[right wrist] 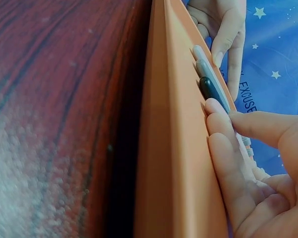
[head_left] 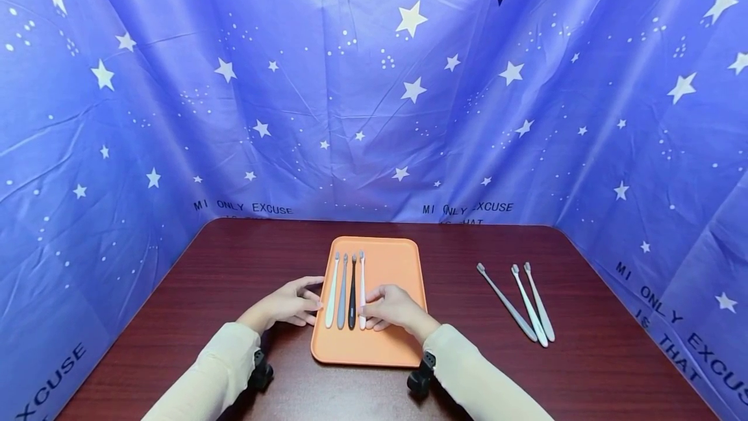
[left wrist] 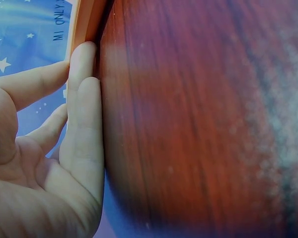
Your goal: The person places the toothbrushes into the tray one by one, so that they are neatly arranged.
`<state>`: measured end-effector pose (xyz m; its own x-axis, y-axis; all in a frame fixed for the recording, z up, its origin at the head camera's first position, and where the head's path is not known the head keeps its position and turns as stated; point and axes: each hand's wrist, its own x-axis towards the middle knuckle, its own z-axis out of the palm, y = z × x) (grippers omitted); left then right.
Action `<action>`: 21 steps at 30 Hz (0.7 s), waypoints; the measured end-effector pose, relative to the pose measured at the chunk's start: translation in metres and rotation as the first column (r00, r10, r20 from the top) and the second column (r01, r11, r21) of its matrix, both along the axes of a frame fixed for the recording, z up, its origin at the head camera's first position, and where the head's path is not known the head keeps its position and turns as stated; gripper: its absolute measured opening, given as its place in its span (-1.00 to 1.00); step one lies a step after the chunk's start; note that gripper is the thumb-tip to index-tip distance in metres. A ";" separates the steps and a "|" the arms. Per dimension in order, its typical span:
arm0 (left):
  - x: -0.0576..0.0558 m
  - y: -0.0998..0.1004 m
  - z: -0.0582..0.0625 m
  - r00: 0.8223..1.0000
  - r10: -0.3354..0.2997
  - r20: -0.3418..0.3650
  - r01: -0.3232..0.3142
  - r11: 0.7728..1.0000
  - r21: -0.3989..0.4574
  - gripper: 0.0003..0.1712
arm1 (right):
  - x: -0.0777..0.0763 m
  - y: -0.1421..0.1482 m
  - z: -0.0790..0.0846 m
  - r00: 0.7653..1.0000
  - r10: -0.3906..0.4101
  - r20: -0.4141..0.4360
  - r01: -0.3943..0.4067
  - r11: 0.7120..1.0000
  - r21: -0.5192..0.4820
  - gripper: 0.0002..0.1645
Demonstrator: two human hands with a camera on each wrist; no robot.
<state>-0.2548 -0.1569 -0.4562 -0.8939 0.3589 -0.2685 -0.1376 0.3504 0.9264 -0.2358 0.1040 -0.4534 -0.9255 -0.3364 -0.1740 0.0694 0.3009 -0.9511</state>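
Observation:
An orange tray (head_left: 382, 349) lies on the table with several toothbrushes side by side in its left half, heads away from me. From the left they are a pale green toothbrush (head_left: 331, 301), a grey-blue toothbrush (head_left: 341, 304), a black toothbrush (head_left: 352, 304) and a pink toothbrush (head_left: 362, 278). My right hand (head_left: 397, 309) pinches the pink toothbrush near its handle end, low over the tray. At the tray's left edge, my left hand (head_left: 287, 304) touches the rim, its fingers (left wrist: 87, 129) fairly straight along the side.
To the right of the tray, a grey toothbrush (head_left: 507, 304), a whitish-green toothbrush (head_left: 530, 307) and another pale toothbrush (head_left: 540, 304) lie on the dark red wooden table (head_left: 467, 258). A blue star-patterned curtain (head_left: 350, 115) encloses the table's back and sides.

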 end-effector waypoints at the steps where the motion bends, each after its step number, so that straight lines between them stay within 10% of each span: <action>1: 0.000 0.000 0.000 1.000 -0.001 0.001 0.001 1.000 0.000 -0.19 | 0.000 0.000 0.000 1.000 0.000 0.000 0.000 1.000 -0.001 -0.62; 21: -0.001 0.000 -0.002 1.000 0.007 -0.006 -0.007 1.000 -0.008 -0.20 | -0.006 0.005 -0.006 1.000 0.017 0.020 -0.017 1.000 -0.017 -0.55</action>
<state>-0.2563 -0.1570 -0.4579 -0.8980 0.3502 -0.2663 -0.1351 0.3566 0.9244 -0.2418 0.1085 -0.4591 -0.9161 -0.3550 -0.1866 0.0835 0.2862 -0.9545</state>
